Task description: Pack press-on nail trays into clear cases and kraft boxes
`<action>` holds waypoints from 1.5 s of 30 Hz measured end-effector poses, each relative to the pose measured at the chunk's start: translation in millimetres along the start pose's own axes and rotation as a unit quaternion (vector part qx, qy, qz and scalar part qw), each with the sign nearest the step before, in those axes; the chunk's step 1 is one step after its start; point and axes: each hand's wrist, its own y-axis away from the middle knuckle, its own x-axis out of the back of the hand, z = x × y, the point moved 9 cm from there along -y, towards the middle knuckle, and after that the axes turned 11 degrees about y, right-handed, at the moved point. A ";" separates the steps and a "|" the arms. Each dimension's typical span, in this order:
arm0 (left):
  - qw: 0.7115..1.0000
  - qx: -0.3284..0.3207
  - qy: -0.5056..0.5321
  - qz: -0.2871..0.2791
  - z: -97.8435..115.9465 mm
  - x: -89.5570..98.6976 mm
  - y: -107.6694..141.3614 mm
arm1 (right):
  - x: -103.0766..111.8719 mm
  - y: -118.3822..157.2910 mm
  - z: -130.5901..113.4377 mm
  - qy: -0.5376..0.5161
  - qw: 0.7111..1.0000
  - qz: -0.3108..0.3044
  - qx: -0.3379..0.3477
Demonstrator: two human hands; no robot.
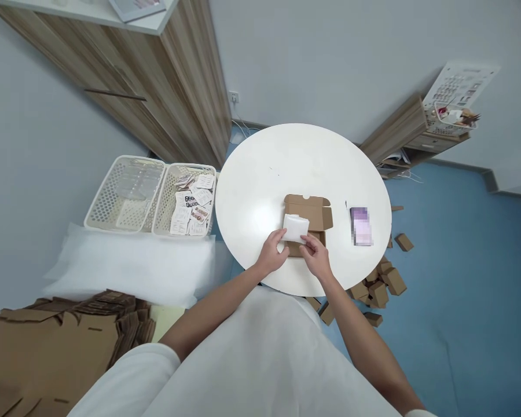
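Note:
An open brown cardboard box (309,213) lies on the round white table (304,156), its lid flaps folded back toward the far side. Over its left part I hold a white folded packet (296,228), which looks like foam or paper wrapping; what it contains is hidden. My left hand (272,252) pinches the packet's left edge. At the lower right corner, the fingers of my right hand (316,255) close on the same packet. Part of the box's inside shows to the right of the packet.
A blurred purple phone-like object (361,226) rests on the table's right. Left stand two white baskets, one with clear packs (139,179), one with printed cards (195,200). White sheets (134,260) and flattened cardboard (47,353) are nearer. Small boxes (378,293) lie on the floor.

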 end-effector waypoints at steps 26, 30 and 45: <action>0.952 0.140 -0.270 -0.037 -26.1 -66.8 3.7 | 0.5 -10.9 52.6 0.203 0.960 -0.181 0.068; 0.970 0.116 -0.206 0.050 -15.5 -30.9 -8.6 | 47.6 -33.9 51.9 0.132 0.988 -0.053 0.067; 0.967 0.217 0.132 0.031 -27.6 -3.9 -48.9 | 32.4 -62.9 59.4 -0.158 0.970 -0.144 -0.117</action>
